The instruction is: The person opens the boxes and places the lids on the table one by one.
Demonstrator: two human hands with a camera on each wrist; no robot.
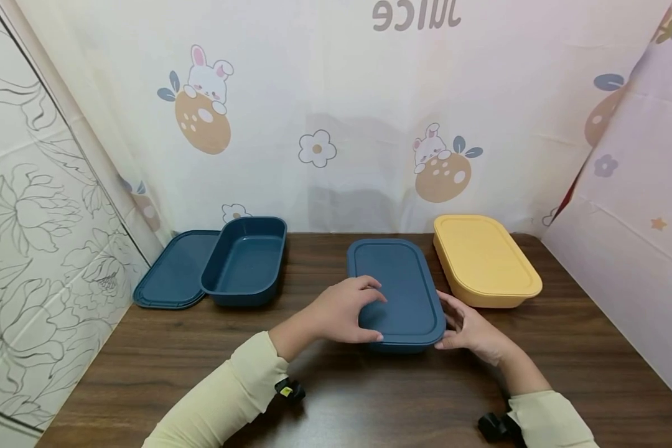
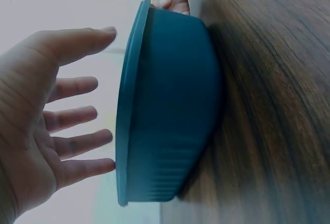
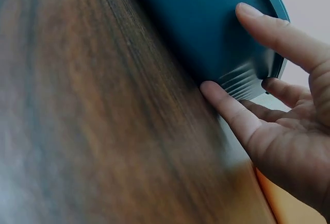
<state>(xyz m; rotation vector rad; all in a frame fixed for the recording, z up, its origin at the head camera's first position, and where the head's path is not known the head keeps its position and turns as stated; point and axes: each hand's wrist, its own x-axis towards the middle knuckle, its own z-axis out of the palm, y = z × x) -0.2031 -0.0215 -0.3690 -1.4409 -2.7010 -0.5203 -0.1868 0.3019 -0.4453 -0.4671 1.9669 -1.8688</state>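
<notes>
In the head view, a dark blue food container stands in the middle of the table with its lid on. My left hand hovers over the lid's left side, its thumb near the front edge. From the left wrist, that hand shows spread fingers, nearly straight, by the lid rim; whether a fingertip touches is hard to tell. At the container's right side is my right hand. The right wrist view has its fingers extended along the ribbed wall, low near the table, with the thumb against the side.
Left on the brown wooden table stands an uncovered blue container, beside a flat blue lid. A yellow container with its lid on sits at the right, close to my right hand. A printed curtain hangs behind.
</notes>
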